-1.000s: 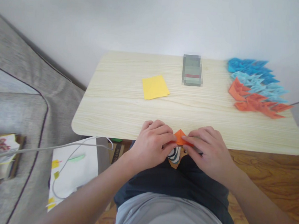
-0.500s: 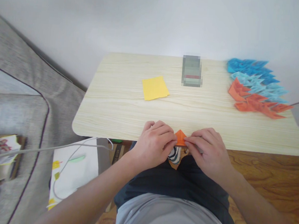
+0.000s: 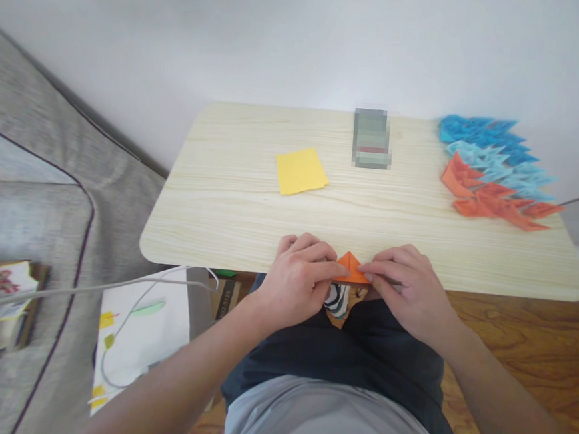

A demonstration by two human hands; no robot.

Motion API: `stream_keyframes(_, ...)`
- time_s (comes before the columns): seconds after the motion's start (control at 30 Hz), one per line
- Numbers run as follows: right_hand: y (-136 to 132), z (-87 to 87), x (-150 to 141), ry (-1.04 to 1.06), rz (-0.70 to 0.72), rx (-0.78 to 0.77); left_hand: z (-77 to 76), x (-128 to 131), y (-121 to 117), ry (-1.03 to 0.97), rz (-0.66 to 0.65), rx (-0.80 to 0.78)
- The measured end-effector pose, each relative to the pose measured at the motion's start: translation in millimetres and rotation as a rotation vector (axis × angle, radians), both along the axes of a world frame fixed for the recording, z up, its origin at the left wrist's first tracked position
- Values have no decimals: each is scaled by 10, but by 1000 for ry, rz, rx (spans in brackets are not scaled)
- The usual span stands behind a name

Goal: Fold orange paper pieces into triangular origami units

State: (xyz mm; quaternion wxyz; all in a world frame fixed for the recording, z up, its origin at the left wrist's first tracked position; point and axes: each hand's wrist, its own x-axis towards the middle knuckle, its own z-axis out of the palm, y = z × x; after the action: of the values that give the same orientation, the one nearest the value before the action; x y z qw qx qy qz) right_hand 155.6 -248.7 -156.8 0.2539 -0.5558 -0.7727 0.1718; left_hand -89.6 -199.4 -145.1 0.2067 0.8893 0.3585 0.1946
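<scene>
A small folded orange paper (image 3: 350, 266) rests at the near edge of the light wooden table (image 3: 249, 214). My left hand (image 3: 299, 276) pinches its left side with curled fingers. On the other side, my right hand (image 3: 408, 285) presses and pinches the paper's right part. Only a pointed orange tip shows between the two hands. A yellow square sheet (image 3: 300, 170) lies flat farther back on the table, left of centre.
Several folded blue pieces (image 3: 490, 144) and orange pieces (image 3: 491, 196) lie in rows at the table's far right. A blurred rectangular object (image 3: 372, 138) sits at the back centre. A grey sofa (image 3: 32, 177) stands to the left, with a white cable (image 3: 88, 287) and papers below.
Both hands have shifted only slightly around the orange paper, the fingertips closing nearer together over it. The rest of the table is unchanged.
</scene>
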Motion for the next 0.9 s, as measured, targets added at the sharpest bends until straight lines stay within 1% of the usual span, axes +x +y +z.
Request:
stream_keyframes(0.1,-10,-7,64,-14,21,11,-19,-29,-1,6,-15,11)
stream_keyframes(0.2,-52,-27,38,-51,0,51,-47,-63,6,3,-45,19)
stream_keyframes(0.27,-91,-40,-52,-78,-68,97,-70,-82,11,-13,-61,35)
stream_keyframes(0.33,-127,-50,-183,-105,-177,139,-94,-95,9,-34,-60,62)
stream_keyframes(0.4,-152,-56,-309,-143,-269,140,-115,-105,-7,-55,-47,94)
stream_keyframes(0.47,-160,-58,-382,-137,-326,140,-132,-116,-39,-72,-33,126)
stream_keyframes(0.5,-158,-58,-389,-119,-332,131,-140,-122,-59,-79,-29,141)
stream_keyframes(0.57,-145,-52,-345,-70,-297,97,-160,-135,-101,-93,-21,171)
stream_keyframes(0.7,-106,-31,-145,30,-153,10,-218,-155,-166,-113,-3,232)
stream_keyframes(0.8,-88,-15,-47,68,-121,-16,-252,-155,-187,-117,15,257)
stream_keyframes(0.9,-85,-3,-42,45,-108,-7,-254,-142,-199,-129,49,244)
